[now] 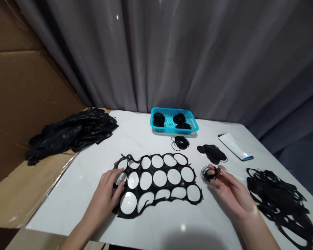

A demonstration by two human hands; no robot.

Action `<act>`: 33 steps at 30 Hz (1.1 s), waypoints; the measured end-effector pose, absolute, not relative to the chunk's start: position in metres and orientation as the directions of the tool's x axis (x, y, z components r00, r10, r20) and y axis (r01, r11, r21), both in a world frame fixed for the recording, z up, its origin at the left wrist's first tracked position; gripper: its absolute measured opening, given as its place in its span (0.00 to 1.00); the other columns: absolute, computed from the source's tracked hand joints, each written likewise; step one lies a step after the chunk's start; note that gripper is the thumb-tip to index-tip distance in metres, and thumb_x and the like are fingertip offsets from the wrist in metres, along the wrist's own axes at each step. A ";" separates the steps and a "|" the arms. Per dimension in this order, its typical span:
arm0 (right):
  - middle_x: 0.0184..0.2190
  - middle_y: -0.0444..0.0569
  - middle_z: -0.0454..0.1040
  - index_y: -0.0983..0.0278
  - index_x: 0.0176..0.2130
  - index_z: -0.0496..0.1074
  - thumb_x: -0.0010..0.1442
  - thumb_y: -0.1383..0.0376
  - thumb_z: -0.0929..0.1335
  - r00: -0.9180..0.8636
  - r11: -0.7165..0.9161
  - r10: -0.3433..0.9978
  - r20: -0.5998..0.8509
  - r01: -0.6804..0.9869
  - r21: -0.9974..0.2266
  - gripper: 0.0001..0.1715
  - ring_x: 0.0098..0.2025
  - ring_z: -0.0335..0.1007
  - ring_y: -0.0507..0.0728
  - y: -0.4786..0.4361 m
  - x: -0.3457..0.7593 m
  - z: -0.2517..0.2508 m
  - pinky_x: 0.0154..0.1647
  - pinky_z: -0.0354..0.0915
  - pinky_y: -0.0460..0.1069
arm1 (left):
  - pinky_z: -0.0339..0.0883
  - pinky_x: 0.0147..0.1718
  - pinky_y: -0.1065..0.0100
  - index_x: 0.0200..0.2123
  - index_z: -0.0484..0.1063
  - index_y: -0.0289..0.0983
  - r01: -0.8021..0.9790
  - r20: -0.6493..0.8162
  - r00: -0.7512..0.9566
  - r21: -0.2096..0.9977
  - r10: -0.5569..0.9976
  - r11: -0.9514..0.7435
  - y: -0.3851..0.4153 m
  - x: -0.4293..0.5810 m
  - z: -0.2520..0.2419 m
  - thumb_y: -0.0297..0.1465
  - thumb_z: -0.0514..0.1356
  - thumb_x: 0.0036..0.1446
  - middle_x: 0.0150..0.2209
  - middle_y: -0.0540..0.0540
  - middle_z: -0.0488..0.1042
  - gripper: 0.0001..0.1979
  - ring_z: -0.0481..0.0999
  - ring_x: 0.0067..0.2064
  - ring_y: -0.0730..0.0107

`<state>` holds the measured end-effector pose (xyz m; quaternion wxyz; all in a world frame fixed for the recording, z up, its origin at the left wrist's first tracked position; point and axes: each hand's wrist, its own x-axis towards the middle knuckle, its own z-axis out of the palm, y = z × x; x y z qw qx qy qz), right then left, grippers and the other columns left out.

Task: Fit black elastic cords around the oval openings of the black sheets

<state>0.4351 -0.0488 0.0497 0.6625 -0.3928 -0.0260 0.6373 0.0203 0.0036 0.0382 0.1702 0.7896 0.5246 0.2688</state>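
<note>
A black rubber sheet (151,187) with rows of round holes lies on the white table, its lower edge curled. My left hand (108,189) rests on the sheet's left end, thumb and index finger apart, the other fingertips partly hidden. To the right of the sheet, my right hand (231,189) is closed with its fingertips around a bunch of thin black rings (206,173). A small dark blue spot shows at those fingertips; I cannot make out what it is. Just beyond lie a coil of black rings (182,142) and a pile of black discs (214,154).
A blue basket (195,128) with several black ring bundles stands at the back. A white-and-blue flat item (234,146) lies at right, beyond a heap of black scraps (279,198). Black sheets (73,130) are piled on cardboard at left. A grey curtain (167,55) hangs behind.
</note>
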 end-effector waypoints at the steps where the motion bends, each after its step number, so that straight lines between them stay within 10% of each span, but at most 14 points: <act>1: 0.45 0.50 0.74 0.62 0.33 0.73 0.49 0.72 0.78 0.171 -0.139 0.863 -0.476 -0.825 -0.547 0.14 0.42 0.73 0.55 -0.050 0.434 0.048 0.28 0.73 0.43 | 0.67 0.52 0.53 0.57 0.67 0.42 0.743 0.236 0.266 0.568 0.935 -0.355 0.007 0.022 0.038 0.38 0.53 0.69 0.51 0.43 0.71 0.15 0.70 0.54 0.54; 6: 0.46 0.51 0.75 0.61 0.35 0.74 0.53 0.69 0.77 -0.051 -0.337 0.888 -0.457 -0.747 -0.573 0.11 0.47 0.73 0.57 -0.049 0.407 0.056 0.39 0.75 0.48 | 0.66 0.53 0.53 0.54 0.70 0.44 0.505 0.129 0.181 0.839 0.975 -0.205 0.010 0.053 0.056 0.38 0.55 0.68 0.52 0.42 0.71 0.14 0.71 0.54 0.55; 9: 0.41 0.53 0.76 0.64 0.33 0.71 0.55 0.67 0.77 -0.392 -0.513 0.857 -0.334 -0.607 -0.606 0.11 0.43 0.73 0.57 -0.043 0.372 0.073 0.36 0.73 0.47 | 0.63 0.57 0.54 0.62 0.63 0.47 0.058 -0.086 0.524 0.996 0.847 0.065 0.010 0.090 0.068 0.33 0.60 0.60 0.60 0.42 0.67 0.27 0.69 0.59 0.55; 15: 0.40 0.53 0.76 0.65 0.32 0.67 0.53 0.62 0.77 -0.640 -0.588 0.753 -0.156 -0.547 -0.596 0.18 0.43 0.76 0.58 -0.028 0.336 0.096 0.32 0.71 0.46 | 0.67 0.37 0.67 0.61 0.63 0.41 -0.182 -0.290 0.766 0.758 0.574 0.626 0.014 0.143 0.078 0.20 0.61 0.50 0.27 0.54 0.71 0.34 0.74 0.28 0.73; 26: 0.42 0.52 0.76 0.63 0.33 0.68 0.54 0.63 0.77 -0.520 -0.513 0.833 -0.190 -0.594 -0.620 0.15 0.47 0.74 0.58 -0.031 0.350 0.095 0.40 0.71 0.49 | 0.64 0.51 0.59 0.58 0.66 0.39 -0.318 -0.272 0.641 0.756 0.717 0.572 0.015 0.126 0.103 0.28 0.67 0.57 0.37 0.47 0.73 0.26 0.77 0.42 0.65; 33: 0.57 0.54 0.69 0.66 0.29 0.70 0.52 0.61 0.78 -0.266 -0.342 0.926 -0.269 -0.286 -0.895 0.16 0.45 0.74 0.56 -0.022 0.344 0.063 0.34 0.71 0.46 | 0.64 0.49 0.61 0.58 0.69 0.37 -0.428 -0.213 0.530 0.768 0.820 0.477 0.016 0.114 0.106 0.25 0.62 0.52 0.33 0.47 0.72 0.28 0.74 0.41 0.64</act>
